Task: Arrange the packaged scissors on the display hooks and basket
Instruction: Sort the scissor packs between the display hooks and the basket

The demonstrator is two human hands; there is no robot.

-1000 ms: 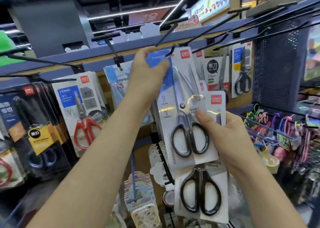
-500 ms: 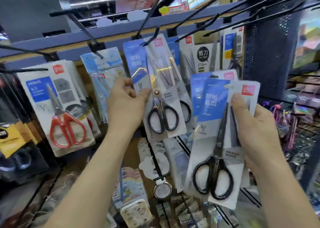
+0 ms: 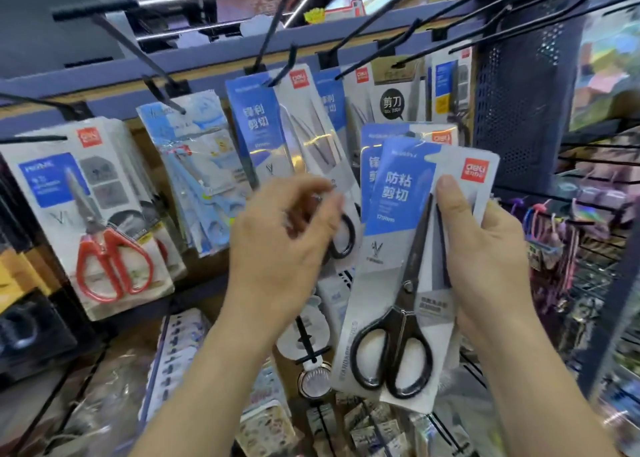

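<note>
Packaged scissors (image 3: pixel 398 186), glossy flat cards with black loop handles, fan out in the gripping right hand (image 3: pixel 485 259). More hang from thin black wire hooks (image 3: pixel 290 59) under a blue rail (image 3: pixel 207 59). The left hand (image 3: pixel 284 234) is blurred and its grip is unclear.

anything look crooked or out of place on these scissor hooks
The blue-and-white scissors pack on the middle hook hangs askew, its bottom swung to the right. The right hand holds a fanned stack of packs that is not yet hung. Nothing looks damaged.
</note>
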